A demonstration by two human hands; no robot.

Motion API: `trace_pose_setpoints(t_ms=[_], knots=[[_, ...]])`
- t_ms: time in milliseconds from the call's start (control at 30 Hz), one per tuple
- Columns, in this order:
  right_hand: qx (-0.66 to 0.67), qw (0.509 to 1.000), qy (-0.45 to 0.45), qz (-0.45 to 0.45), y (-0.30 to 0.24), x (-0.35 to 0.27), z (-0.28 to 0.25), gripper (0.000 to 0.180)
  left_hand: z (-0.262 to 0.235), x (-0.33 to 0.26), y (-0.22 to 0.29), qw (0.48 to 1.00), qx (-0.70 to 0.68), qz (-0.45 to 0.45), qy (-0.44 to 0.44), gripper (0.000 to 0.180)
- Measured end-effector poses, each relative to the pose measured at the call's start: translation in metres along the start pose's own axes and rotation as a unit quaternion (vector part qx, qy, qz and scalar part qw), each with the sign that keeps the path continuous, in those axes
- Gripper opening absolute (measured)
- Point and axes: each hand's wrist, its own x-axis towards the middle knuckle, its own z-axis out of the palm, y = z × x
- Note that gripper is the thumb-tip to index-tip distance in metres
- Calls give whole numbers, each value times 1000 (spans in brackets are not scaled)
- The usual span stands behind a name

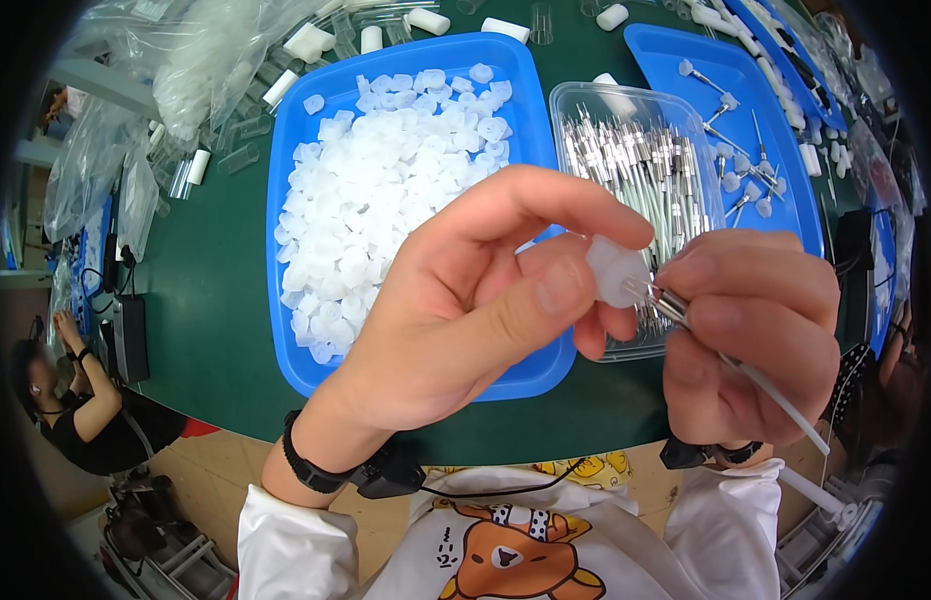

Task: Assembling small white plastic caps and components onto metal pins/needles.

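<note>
Between the thumb and fingers of my left hand (pixel 486 300) is a small translucent white plastic cap (pixel 616 272). My right hand (pixel 756 330) pinches a thin rod with a metal sleeve (pixel 671 305) and a pale tail that slants down to the right. The rod's fine tip meets the cap, or lies just at its edge; I cannot tell whether it is inside. Behind my left hand a blue tray (pixel 296 350) holds a heap of similar white caps (pixel 386 190). Beyond both hands, a clear plastic box (pixel 566 95) is full of similar metal-tipped rods (pixel 636 170).
A second blue tray (pixel 676 55) at the back right carries several rods fitted with caps. White cylinders (pixel 506 30) and clear tubes lie along the far side of the green table (pixel 206 300). Plastic bags (pixel 196 80) stand at the left. Another person (pixel 81 400) sits at far left.
</note>
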Motion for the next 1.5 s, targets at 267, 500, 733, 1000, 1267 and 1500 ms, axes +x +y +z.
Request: trace_pose_setpoints(t_ms=[267,500,733,1000,1267,1500], knots=[[-2,1000,-14,-1,1,3,0,23,-3,1,0,1000,23,-11,-9,40],[5,999,8,37,-2,1,3,20,-4,2,-2,998,56,0,-12,42],[32,998,15,55,-2,-1,5,19,0,2,0,998,61,-15,8,45],[27,998,2,50,-4,0,3,20,-2,0,-1,997,73,-5,-7,44],[31,998,-6,61,-4,-1,2,22,-4,0,-1,998,63,-1,-23,41],[32,997,-12,63,-5,-3,1,24,-7,0,-1,998,49,-14,-21,41]])
